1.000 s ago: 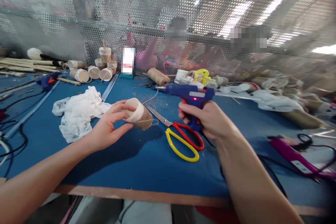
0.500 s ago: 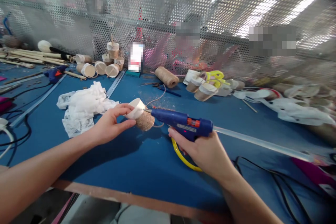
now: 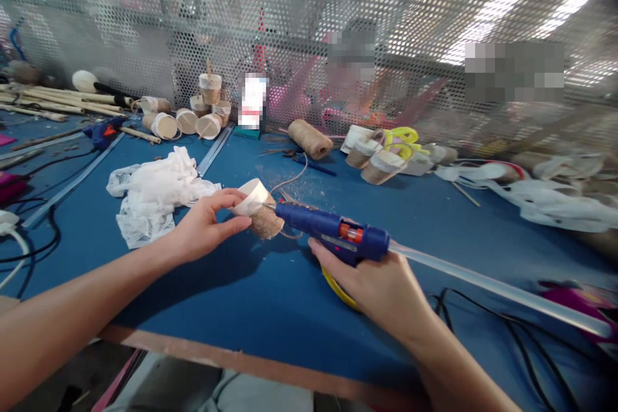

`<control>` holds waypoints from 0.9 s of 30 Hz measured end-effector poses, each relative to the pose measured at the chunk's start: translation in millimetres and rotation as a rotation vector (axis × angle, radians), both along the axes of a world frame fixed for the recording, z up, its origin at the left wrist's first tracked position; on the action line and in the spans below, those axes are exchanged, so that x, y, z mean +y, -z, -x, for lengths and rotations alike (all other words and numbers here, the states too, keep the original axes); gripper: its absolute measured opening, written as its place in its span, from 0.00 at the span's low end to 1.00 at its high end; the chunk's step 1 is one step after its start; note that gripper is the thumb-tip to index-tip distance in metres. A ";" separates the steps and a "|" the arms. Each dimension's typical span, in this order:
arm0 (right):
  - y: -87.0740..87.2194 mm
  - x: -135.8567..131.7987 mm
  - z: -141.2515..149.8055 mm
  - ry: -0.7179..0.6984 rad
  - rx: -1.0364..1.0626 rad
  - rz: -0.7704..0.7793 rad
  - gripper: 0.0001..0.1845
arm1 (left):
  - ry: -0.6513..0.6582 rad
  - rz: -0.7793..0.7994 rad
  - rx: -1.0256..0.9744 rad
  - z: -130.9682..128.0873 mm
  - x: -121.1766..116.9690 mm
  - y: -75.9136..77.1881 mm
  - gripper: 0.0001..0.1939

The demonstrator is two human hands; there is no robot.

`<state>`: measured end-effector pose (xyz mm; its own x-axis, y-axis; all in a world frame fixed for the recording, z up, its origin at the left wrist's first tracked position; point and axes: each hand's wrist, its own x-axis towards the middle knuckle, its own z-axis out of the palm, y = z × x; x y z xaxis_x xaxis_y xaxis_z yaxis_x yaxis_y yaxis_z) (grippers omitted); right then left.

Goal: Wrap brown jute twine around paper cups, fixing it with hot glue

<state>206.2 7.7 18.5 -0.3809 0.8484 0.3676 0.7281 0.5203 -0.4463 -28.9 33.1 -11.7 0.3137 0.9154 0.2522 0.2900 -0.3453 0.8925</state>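
Note:
My left hand grips a small pot by its white rim, thumb below and fingers above. Brown twine wraps the pot's lower part, and it lies tilted on its side just over the blue table. In my right hand is a blue hot glue gun, fingers wrapped round its handle. Its metal nozzle touches or nearly touches the pot where the white rim meets the twine. A long clear glue stick sticks out of the gun's back. Behind the pot, a loose twine end trails toward a twine spool.
White lace fabric is heaped left of the pot. Several finished pots stand at the back left, others at the back right. Another glue gun lies far left. Black cables run at right. A perforated metal screen closes the back.
The glue gun's back end has dipped and turned slightly, its nozzle staying by the pot's rim. My left hand and the pot stay almost still; the view has shifted a little.

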 end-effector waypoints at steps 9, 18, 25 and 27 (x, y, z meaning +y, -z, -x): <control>-13.0 -4.6 14.5 0.104 0.040 0.052 0.05 | 0.000 -0.006 -0.010 0.5 -1.0 -2.0 0.06; -12.9 -7.7 18.9 0.100 0.038 -0.027 0.08 | -0.025 -0.011 -0.032 0.4 0.3 1.1 0.05; -13.8 -9.0 21.4 0.054 0.034 -0.062 0.09 | -0.027 -0.012 -0.031 0.6 0.6 1.5 0.05; -12.8 -8.6 21.1 0.044 0.031 -0.063 0.09 | -0.023 -0.016 -0.042 0.6 0.7 2.1 0.04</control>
